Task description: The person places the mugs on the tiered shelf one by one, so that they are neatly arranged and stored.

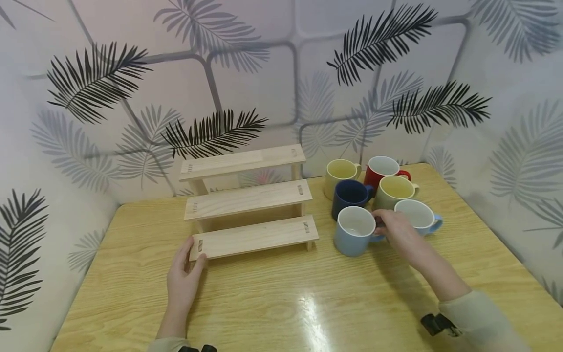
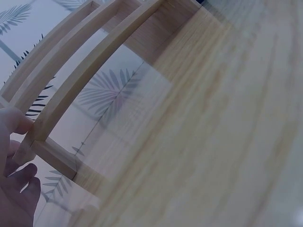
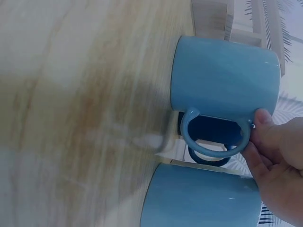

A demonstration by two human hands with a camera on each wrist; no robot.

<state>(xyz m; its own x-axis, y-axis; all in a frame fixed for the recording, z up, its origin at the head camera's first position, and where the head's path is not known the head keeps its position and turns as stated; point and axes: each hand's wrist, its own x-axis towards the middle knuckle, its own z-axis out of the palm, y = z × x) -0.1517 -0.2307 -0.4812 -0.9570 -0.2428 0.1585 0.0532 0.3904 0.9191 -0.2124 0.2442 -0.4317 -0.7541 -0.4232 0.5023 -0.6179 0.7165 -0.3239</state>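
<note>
front blue mug | left of right hand | handle pinched near top

Between the left hand and the right hand, bare table gives passage on the near side of the wooden stand. Left of the right hand, only a slim gap parts the stand from the pinched light-blue mug — past that hand, five more mugs block the way, one close on its right.
</note>
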